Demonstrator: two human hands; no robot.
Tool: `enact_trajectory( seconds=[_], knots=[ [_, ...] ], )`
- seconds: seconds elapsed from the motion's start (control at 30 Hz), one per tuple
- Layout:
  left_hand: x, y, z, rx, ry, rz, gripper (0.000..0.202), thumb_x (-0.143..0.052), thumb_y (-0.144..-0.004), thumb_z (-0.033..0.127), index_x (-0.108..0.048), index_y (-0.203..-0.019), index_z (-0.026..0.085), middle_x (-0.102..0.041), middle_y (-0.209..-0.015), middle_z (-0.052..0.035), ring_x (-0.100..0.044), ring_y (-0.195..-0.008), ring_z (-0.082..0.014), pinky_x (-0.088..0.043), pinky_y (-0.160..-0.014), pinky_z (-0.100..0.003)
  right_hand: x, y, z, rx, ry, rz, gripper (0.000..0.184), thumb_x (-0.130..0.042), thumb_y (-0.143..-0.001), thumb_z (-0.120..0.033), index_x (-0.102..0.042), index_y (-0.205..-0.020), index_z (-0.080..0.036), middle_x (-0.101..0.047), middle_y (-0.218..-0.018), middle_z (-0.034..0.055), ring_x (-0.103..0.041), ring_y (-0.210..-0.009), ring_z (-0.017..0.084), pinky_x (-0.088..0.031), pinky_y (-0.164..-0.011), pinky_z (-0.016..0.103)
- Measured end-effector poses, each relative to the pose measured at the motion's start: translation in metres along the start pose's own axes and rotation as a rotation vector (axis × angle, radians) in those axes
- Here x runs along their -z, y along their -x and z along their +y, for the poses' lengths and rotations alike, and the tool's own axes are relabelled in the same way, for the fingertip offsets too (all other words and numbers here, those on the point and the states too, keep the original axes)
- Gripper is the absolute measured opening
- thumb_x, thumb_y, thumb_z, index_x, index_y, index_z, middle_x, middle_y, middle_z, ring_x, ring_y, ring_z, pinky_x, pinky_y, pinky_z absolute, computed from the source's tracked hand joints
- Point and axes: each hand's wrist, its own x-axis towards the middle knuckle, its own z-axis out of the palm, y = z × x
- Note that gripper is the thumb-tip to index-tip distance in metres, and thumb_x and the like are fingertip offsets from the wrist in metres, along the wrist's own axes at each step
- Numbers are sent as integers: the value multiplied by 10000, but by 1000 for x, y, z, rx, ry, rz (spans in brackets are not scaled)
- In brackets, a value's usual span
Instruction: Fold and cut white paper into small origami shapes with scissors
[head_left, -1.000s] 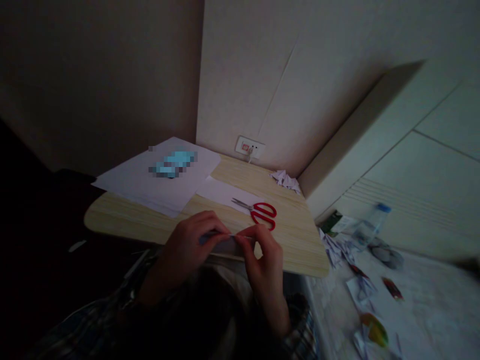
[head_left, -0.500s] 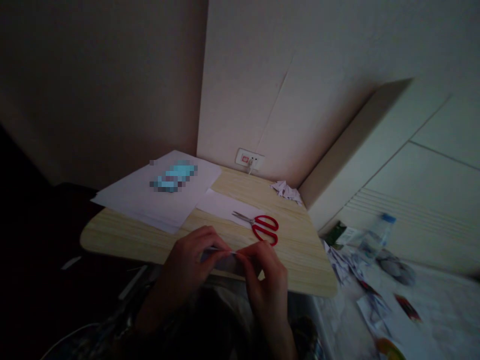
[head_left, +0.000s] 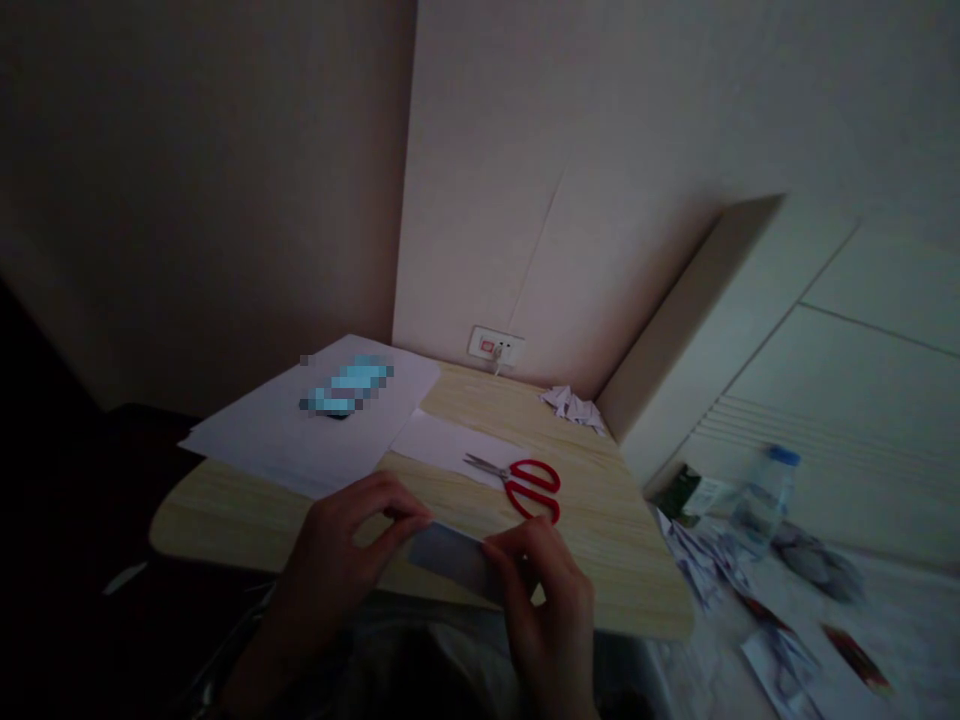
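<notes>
Between my two hands a small piece of paper is held up by its top edge, over the front of the table. My left hand pinches its left corner between thumb and fingers. At the other end, my right hand pinches the right part of the same edge. Just beyond the right hand lie red-handled scissors, blades pointing left. Their tips rest over a paper strip.
Large white sheets cover the table's left side, a phone on top. Folded paper pieces sit at the back right near a wall socket. Right of the wooden table are a plastic bottle and more folded papers.
My hands have moved apart along the paper's edge, the left one going left, and more of the paper's face shows. The view has tilted up slightly, so the table appears lower.
</notes>
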Motion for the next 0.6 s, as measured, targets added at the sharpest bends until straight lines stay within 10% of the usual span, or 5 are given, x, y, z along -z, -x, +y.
enact_trajectory(
  seconds=[0.13,0.27,0.37,0.6],
  knots=[
    [5,-3,-6,161,19,146,104,-673,-707,273,-652,-619,222,-643,-667,23,-607,-670,-142,-470,-657,-207,5,0,6,-245,-73,163,249,-569,-862,-354,-575,-671,-195,-551,-600,-23,-499,-557,125,-356,-512,217],
    [-12,0,0,371,256,-152,194,-723,-577,241,-718,-768,208,-690,-707,5,-624,-626,-160,-496,-599,-229,0,1,8,-331,-148,169,297,-565,-846,-432,-564,-669,-193,-548,-578,-23,-497,-533,124,-360,-495,214],
    [-22,4,3,463,337,-254,84,-688,-618,273,-671,-619,192,-634,-556,17,-597,-556,-148,-481,-570,-222,-6,1,6,-338,-184,121,284,-552,-852,-431,-564,-694,-195,-548,-581,-25,-494,-527,118,-353,-479,203],
    [-21,0,0,464,369,-70,144,-670,-645,317,-622,-614,185,-607,-569,23,-587,-580,-141,-470,-561,-210,-14,-4,2,-270,-182,-223,302,-552,-839,-367,-525,-606,-176,-475,-520,-41,-459,-510,101,-315,-486,200]
  ],
)
